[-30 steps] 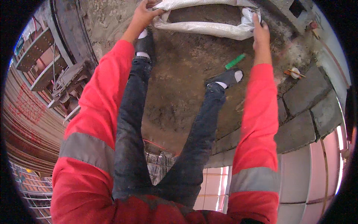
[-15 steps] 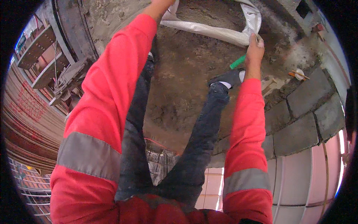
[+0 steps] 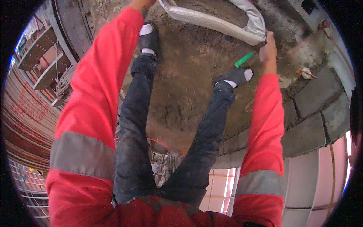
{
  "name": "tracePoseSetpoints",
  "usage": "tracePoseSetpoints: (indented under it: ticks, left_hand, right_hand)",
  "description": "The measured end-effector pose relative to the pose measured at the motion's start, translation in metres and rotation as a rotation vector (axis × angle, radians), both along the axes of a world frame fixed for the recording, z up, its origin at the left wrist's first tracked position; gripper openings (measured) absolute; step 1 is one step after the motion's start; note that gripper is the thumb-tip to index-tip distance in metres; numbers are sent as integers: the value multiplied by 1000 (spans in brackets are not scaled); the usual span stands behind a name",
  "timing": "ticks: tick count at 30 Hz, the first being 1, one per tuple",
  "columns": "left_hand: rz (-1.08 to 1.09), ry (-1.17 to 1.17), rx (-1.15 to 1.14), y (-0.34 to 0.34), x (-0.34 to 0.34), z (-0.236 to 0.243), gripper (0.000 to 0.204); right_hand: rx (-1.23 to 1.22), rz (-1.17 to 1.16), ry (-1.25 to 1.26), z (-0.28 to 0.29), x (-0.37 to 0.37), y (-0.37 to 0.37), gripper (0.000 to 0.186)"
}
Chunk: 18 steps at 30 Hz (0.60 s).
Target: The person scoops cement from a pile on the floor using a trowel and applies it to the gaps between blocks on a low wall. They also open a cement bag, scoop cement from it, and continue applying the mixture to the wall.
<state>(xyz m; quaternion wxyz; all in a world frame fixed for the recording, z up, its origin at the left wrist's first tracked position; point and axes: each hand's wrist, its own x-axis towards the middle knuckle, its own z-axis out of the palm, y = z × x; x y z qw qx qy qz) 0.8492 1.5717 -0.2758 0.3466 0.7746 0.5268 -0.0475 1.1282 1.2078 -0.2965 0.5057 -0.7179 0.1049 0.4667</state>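
At far left, a stack of brown edges [image 3: 24, 106] carries red writing, too blurred to read. Below it sits a wire mesh [image 3: 36, 195], and beside it are dark metal plates [image 3: 39, 55] with rows of holes. The left sleeve [image 3: 94, 81], red with a grey band, reaches up to the left hand [image 3: 145, 3], cut off by the upper edge at the near left corner of a white sack; its fingers are out of frame, so I cannot tell how far open they are or whether they hold anything. The left shoe [image 3: 150, 41], dark and open-toed over a white sock, stands on brown soil [image 3: 181, 75]. The white sack [image 3: 210, 19] lies at top centre, its thick folded rim framing soil. Right of this come the right shoe [image 3: 234, 77], a green cylinder [image 3: 244, 59] and the right hand [image 3: 268, 52], at the sack's near right corner, one digit raised; whether its fingers grip the rim I cannot tell. Farther right are an orange-and-white object [image 3: 305, 73] and grey blocks [image 3: 317, 90].
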Motion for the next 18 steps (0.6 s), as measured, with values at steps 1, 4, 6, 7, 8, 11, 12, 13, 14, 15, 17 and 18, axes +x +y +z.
tracePoseSetpoints:
  ticks: [1, 4, 6, 7, 8, 11, 12, 13, 14, 15, 17, 18]
  left_hand:
    - [459, -160, -139, -19, 2, 5, 39]
    - [498, -78, 347, -80, -8, 17, 52]
    - [609, 26, 200, -113, -13, 11, 57]
    - [694, 56, -27, -130, -16, 5, 61]
    - [754, 77, -265, -139, -18, -1, 64]
    - [802, -87, -527, -164, -29, -14, 70]
    - [733, -135, -430, -169, -33, -15, 63]
    - [714, -72, -436, -170, -38, -13, 63]
    - [684, -11, -437, -172, -44, -8, 63]
    - [654, 71, -439, -171, -48, -4, 63]
    - [599, 52, -557, -173, -61, 9, 66]
    - [612, -92, -583, -176, -67, 15, 67]
  right_hand:
    - [-133, 7, -149, 1, -3, -1, 51]
    - [-625, 91, -345, -1, -16, -14, 63]
    - [-880, 132, -179, -10, -25, -27, 63]
    - [-933, 108, -102, -17, -33, -34, 63]
    - [-842, 102, -62, -24, -35, -41, 61]
    - [-673, 104, 94, -41, -36, -57, 57]
    - [-683, 115, 170, -42, -34, -61, 56]
    - [-710, 117, 227, -41, -30, -63, 55]
    - [-671, 208, 217, -37, -27, -65, 51]
    - [-573, 213, 223, -29, -24, -65, 50]
    - [-451, 192, 216, -5, -21, -66, 46]
    - [-368, 154, 135, 8, -20, -65, 44]
